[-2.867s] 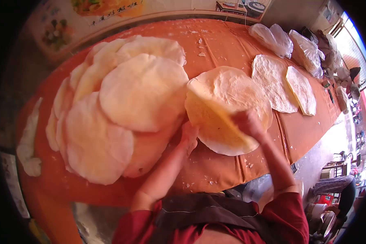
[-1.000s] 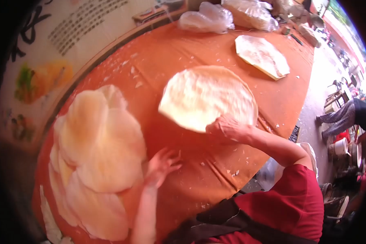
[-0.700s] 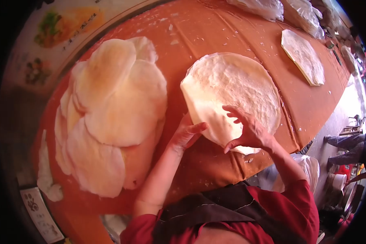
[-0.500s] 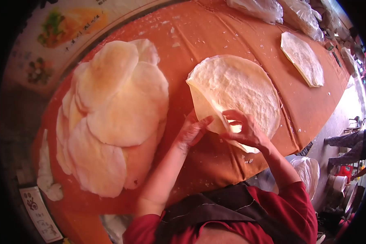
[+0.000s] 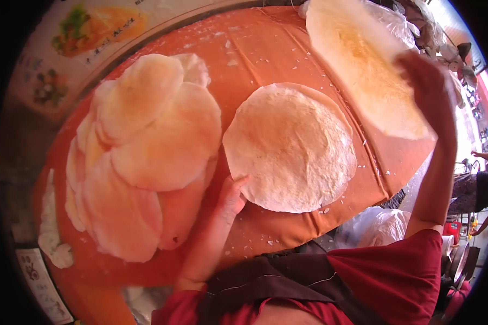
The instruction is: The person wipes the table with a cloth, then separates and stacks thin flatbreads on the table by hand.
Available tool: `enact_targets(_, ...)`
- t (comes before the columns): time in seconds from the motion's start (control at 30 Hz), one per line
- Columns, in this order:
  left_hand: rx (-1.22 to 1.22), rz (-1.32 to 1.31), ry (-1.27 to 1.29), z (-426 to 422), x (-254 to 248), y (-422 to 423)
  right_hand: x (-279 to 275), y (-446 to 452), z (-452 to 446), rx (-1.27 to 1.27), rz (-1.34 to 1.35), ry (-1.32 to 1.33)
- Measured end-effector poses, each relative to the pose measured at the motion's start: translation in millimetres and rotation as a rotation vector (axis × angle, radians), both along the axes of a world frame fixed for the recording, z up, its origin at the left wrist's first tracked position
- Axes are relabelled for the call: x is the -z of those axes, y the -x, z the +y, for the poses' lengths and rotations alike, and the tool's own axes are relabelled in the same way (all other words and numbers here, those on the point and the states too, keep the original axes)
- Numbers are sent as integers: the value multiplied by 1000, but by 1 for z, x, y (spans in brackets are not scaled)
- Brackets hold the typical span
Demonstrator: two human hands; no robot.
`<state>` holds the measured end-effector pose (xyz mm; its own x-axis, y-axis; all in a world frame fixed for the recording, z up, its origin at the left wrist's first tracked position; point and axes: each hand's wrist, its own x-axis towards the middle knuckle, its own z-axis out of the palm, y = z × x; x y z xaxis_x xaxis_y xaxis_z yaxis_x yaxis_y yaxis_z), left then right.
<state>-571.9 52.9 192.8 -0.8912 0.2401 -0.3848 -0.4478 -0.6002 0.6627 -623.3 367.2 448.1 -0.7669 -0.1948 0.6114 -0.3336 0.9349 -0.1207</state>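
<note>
A pale, wrinkled round flatbread (image 5: 293, 146) lies flat mid-table, apparently on another whose rim shows at its upper right. At its lower-left edge is my left hand (image 5: 233, 196), thumb on top and other fingers mostly hidden, seemingly gripping the edge. My right hand (image 5: 424, 76), reaching far right and blurred, is closed at the right edge of a thin sheet (image 5: 363, 76) with a yellowish middle. That sheet hangs tilted over the table's back right. Left of the middle flatbread, several smooth pale rounds (image 5: 162, 135) overlap in a pile.
Crumbs dot the orange-covered table (image 5: 255, 238). A whitish strip (image 5: 51, 227) lies at the left edge. Clear plastic bags (image 5: 393, 24) sit at the back right, another bag (image 5: 382, 225) below the near edge. A printed board (image 5: 108, 32) borders the back left. Part of a person shows far right.
My right hand has lifted a sheet off the middle flatbread and carried it to the back right, covering the smaller piece there. My left hand has moved slightly down and left.
</note>
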Motion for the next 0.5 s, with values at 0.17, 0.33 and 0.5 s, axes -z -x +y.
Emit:
enact_targets(0.17,256,112,-404,-9,-20,11,93,-34,-90,-196,-546,-196)
enact_targets(0.33,254,165,-348,2,-33,18,196,-78,-138,-276,-652,113)
enact_targets(0.5,175,-9,-230,7,-8,16,132,-44,-104,-360,-703,801)
